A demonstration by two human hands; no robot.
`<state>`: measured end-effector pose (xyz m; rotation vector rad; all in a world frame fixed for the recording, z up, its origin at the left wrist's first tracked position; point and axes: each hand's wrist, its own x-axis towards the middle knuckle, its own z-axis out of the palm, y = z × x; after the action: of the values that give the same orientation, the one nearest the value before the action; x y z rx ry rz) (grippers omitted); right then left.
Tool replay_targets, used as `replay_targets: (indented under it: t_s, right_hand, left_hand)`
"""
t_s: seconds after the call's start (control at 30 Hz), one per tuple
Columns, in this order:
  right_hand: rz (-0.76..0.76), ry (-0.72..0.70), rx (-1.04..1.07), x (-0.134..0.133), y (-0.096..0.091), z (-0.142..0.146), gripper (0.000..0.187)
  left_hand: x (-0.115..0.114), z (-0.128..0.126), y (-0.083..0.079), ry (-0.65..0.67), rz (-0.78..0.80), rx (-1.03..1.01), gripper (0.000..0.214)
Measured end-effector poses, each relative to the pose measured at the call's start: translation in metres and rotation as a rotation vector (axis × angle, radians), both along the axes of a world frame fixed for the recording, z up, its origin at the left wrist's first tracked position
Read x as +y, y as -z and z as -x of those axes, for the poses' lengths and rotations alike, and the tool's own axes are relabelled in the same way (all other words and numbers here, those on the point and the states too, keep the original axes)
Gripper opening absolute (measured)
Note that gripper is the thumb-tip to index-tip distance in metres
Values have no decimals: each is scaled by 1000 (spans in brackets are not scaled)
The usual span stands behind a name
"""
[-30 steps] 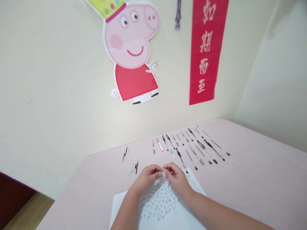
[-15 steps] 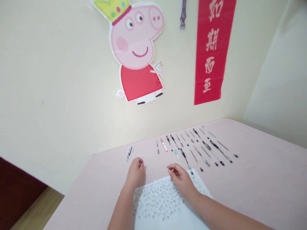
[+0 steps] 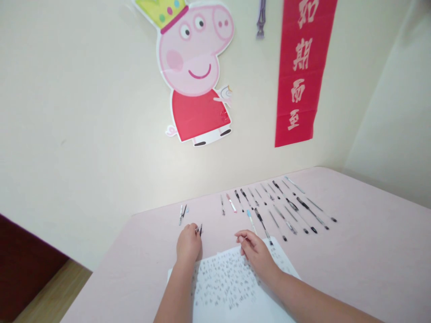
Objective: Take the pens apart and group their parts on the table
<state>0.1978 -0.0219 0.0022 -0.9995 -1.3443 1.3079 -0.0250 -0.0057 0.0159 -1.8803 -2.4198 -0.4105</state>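
My left hand (image 3: 187, 244) rests on the pink table (image 3: 353, 251) with its fingers curled around small pen parts (image 3: 200, 230) lying at its fingertips. My right hand (image 3: 256, 250) lies on a white sheet covered with handwriting (image 3: 229, 282); its fingers are pinched together on something thin that I cannot make out. A blue-tipped pen (image 3: 250, 219) lies just beyond my right hand.
Several pens and refills (image 3: 286, 206) lie in rows across the far side of the table. Another small pair of pen pieces (image 3: 182, 211) lies near the wall. A cartoon pig cut-out (image 3: 195, 72) and a red banner (image 3: 301, 72) hang on the wall. The table's left edge drops to a wooden floor (image 3: 50, 300).
My hands were together over the sheet; the left one has moved left to the small pen parts. The right hand stays on the sheet, still pinched.
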Motion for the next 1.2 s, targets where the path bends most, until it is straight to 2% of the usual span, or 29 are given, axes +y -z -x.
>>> replay_targets:
  t_s: [0.4, 0.53, 0.6, 0.7, 0.83, 0.9, 1.03, 1.2]
  right_hand:
    - [28, -16, 24, -1, -4, -1, 39]
    - [21, -19, 26, -1, -3, 0, 37]
    - [26, -22, 30, 0, 0, 1, 36]
    - [42, -31, 28, 2, 7, 2, 33]
    - [-1, -34, -2, 4, 12, 2, 28]
    - [-62, -52, -3, 3, 10, 2, 28]
    - [-118, -126, -35, 1, 5, 3, 35]
    - [-139, -124, -65, 2, 8, 2, 38]
  left_hand:
    - [-1, -4, -2, -16, 16, 99, 18]
    - [-1, -4, -3, -8, -42, 18, 19]
    - [2, -6, -3, 11, -104, -121, 17]
    - [8, -15, -1, 53, -153, -472, 13]
    - [9, -36, -3, 133, -67, -995, 22]
    - [6, -48, -6, 185, 12, -1176, 29]
    - [-1, -66, -9, 208, 119, -1362, 36]
    - [-2, -73, -5, 209, 164, -1432, 39]
